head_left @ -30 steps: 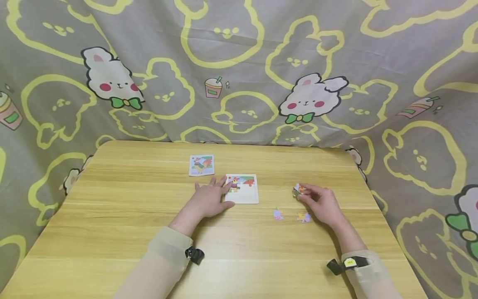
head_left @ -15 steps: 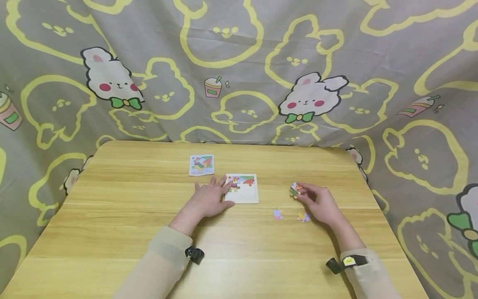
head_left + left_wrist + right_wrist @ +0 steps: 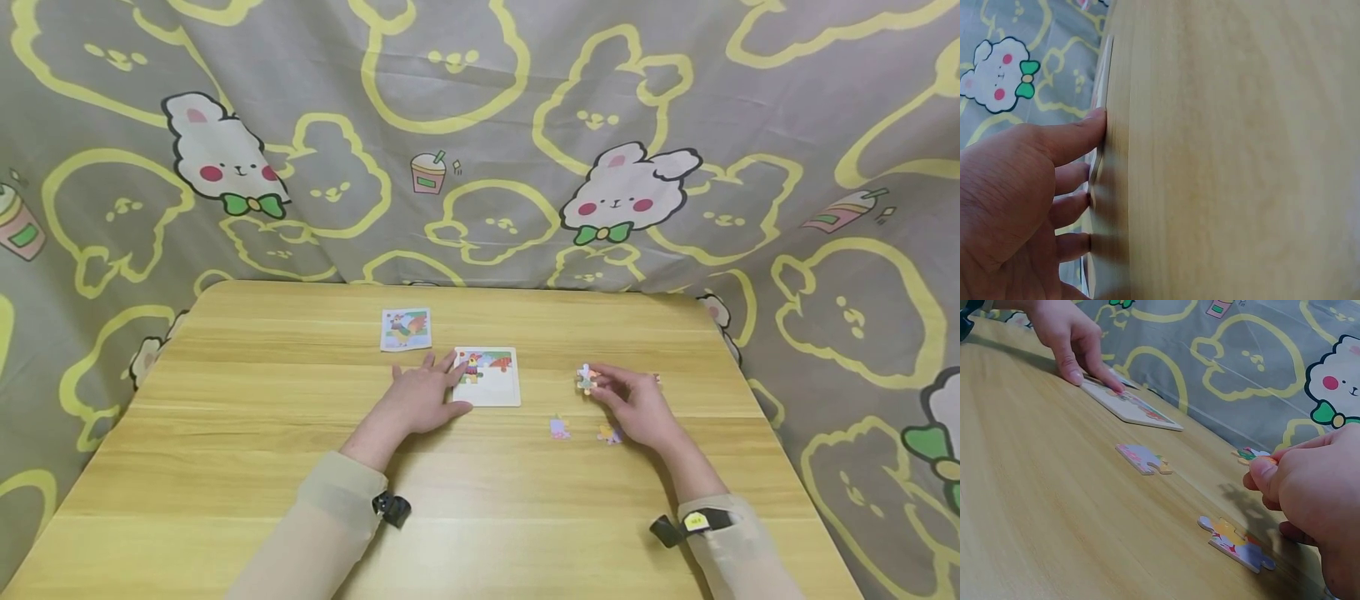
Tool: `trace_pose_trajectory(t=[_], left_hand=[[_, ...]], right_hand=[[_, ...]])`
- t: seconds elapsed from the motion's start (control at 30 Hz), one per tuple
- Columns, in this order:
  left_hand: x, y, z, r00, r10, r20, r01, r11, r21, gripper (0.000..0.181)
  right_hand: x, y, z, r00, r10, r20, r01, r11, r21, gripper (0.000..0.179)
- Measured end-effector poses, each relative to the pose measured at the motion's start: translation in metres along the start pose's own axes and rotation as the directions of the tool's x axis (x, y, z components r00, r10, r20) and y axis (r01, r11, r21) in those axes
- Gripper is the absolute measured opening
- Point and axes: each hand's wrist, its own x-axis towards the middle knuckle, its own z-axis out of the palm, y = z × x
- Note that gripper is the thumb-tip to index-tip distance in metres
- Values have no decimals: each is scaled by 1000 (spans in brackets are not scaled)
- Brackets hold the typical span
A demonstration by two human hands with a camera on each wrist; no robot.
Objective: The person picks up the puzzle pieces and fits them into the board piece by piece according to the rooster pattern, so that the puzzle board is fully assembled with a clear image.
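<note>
Puzzle piece juts left from right hand, long axis unclear.

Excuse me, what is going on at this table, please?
Someone is working on a jigsaw. Their left hand touches the partly filled tray, while their right hand holds at least one piece off the table. Two loose pieces lie nearby, perhaps another shows behind the right hand, and a picture card lies beyond the tray.
</note>
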Motion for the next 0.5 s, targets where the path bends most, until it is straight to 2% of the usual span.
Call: trace_pose_trajectory(t=[0.5], left_hand=[[1,0,0,1000,-14,15,14,1000,-17,79]], right_hand=[[0,-3,1,1000,-29,2,29,999,-34,38]])
